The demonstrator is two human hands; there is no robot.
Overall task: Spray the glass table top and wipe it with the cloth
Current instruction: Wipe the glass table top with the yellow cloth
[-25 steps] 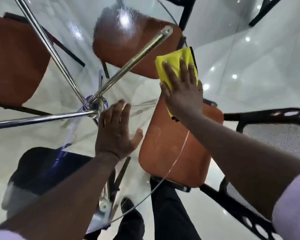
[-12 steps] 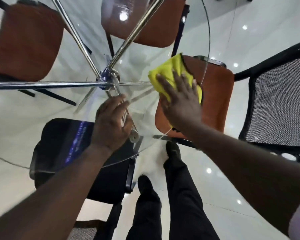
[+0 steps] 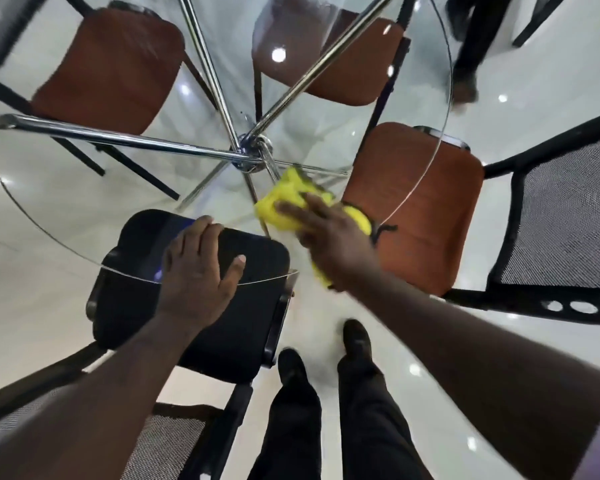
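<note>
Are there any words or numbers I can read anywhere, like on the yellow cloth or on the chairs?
No text: there are no words, labels, brands, numbers or signs to read in this picture.
The yellow cloth under the right hand is plain.
The glass table top, the nearest brown chair seat and the black seat show no lettering.

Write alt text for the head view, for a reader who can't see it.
The right hand presses a yellow cloth flat on the round glass top near its front edge, while the left hand rests flat on the glass at the rim. Chrome legs, orange seats and a black seat show through the glass.
</note>
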